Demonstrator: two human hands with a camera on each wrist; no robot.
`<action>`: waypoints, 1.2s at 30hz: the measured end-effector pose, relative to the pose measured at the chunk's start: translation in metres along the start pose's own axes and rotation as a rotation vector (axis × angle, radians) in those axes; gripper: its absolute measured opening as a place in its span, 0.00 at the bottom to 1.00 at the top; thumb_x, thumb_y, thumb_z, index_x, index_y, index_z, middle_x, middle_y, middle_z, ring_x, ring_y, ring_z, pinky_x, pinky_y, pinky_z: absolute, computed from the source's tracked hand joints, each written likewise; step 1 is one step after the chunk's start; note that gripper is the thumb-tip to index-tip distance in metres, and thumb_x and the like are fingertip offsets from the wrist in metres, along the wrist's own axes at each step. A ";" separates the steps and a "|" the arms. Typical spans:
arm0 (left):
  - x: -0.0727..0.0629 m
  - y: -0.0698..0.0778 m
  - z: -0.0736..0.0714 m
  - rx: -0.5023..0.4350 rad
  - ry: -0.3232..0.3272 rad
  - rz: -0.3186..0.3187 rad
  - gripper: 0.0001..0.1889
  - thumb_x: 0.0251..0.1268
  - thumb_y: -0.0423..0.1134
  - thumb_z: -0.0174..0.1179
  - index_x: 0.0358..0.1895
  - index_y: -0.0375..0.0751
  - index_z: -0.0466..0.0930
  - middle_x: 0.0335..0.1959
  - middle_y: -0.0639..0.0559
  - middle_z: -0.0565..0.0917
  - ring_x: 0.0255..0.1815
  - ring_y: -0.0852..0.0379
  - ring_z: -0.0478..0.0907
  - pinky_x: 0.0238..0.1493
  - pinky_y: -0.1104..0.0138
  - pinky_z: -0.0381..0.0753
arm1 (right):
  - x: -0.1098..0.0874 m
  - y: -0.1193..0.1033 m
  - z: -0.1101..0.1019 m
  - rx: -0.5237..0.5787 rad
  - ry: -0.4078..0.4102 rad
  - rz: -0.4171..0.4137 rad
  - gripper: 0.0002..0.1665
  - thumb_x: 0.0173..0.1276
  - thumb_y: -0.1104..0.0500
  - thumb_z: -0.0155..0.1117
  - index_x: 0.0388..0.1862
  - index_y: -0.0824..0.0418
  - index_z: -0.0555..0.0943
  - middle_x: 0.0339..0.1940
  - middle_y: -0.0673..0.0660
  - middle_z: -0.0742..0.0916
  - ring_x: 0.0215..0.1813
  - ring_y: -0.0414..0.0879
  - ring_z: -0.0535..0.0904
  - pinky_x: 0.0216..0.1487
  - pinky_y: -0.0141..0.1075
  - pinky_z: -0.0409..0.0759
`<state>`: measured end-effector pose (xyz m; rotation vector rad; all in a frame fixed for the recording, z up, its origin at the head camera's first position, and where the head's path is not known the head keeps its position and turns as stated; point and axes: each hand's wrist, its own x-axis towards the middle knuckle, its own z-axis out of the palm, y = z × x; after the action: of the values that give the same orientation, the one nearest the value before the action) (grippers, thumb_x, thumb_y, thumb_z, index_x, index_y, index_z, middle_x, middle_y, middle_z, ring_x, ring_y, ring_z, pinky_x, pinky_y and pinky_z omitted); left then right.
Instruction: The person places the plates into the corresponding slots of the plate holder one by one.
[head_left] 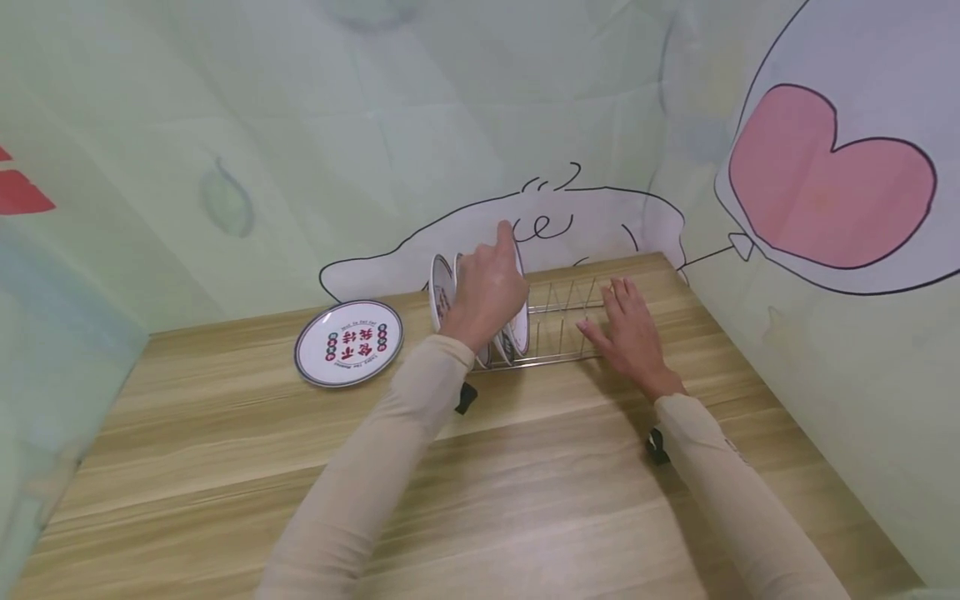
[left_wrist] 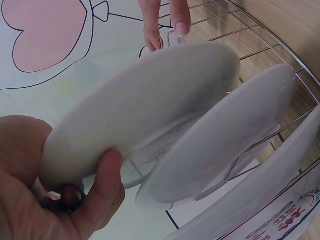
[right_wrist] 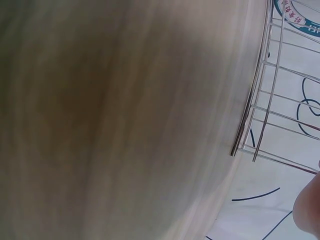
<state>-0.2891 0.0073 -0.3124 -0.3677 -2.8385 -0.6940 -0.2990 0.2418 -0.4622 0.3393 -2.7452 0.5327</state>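
My left hand [head_left: 491, 287] grips the rim of a white plate [left_wrist: 135, 105], thumb on one face and fingers behind. The plate stands tilted in a wire dish rack [head_left: 558, 360], the rightmost of the plates there. Beside it, in the left wrist view, stand another white plate [left_wrist: 225, 135] and a plate with red lettering [left_wrist: 287, 220]. My right hand [head_left: 633, 337] rests at the rack's right end, fingers extended and thumb apart. Only a blurred fingertip [right_wrist: 307, 207] of it shows in the right wrist view.
A white plate with red characters and a dark rim [head_left: 348, 343] lies flat on the wooden table [head_left: 225, 433], left of the rack. Wire dividers stand in the rack's right half. Printed cloth walls [head_left: 300, 167] border the table behind and on both sides.
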 end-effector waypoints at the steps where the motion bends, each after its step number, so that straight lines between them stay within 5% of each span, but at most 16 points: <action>1: 0.000 0.000 0.001 -0.001 -0.002 -0.001 0.27 0.55 0.24 0.52 0.61 0.38 0.63 0.17 0.50 0.75 0.13 0.55 0.69 0.10 0.69 0.65 | 0.000 0.000 0.000 0.000 0.001 -0.001 0.46 0.73 0.42 0.57 0.75 0.73 0.60 0.80 0.71 0.59 0.82 0.66 0.47 0.82 0.56 0.45; 21: 0.013 0.011 0.011 0.029 -0.055 -0.012 0.31 0.60 0.25 0.51 0.70 0.37 0.58 0.17 0.51 0.74 0.11 0.59 0.65 0.08 0.73 0.64 | -0.001 0.001 -0.002 -0.020 -0.014 0.021 0.46 0.73 0.42 0.57 0.76 0.72 0.59 0.80 0.71 0.58 0.82 0.66 0.47 0.81 0.57 0.46; 36: 0.012 0.003 0.024 0.049 -0.050 -0.051 0.34 0.63 0.26 0.50 0.74 0.36 0.55 0.19 0.48 0.76 0.13 0.58 0.66 0.10 0.71 0.62 | -0.003 -0.007 -0.002 -0.009 0.008 -0.006 0.45 0.73 0.43 0.58 0.75 0.72 0.60 0.80 0.70 0.59 0.82 0.66 0.49 0.81 0.56 0.47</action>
<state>-0.3023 0.0232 -0.3292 -0.3103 -2.9153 -0.6324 -0.2941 0.2363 -0.4594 0.3424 -2.7371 0.5185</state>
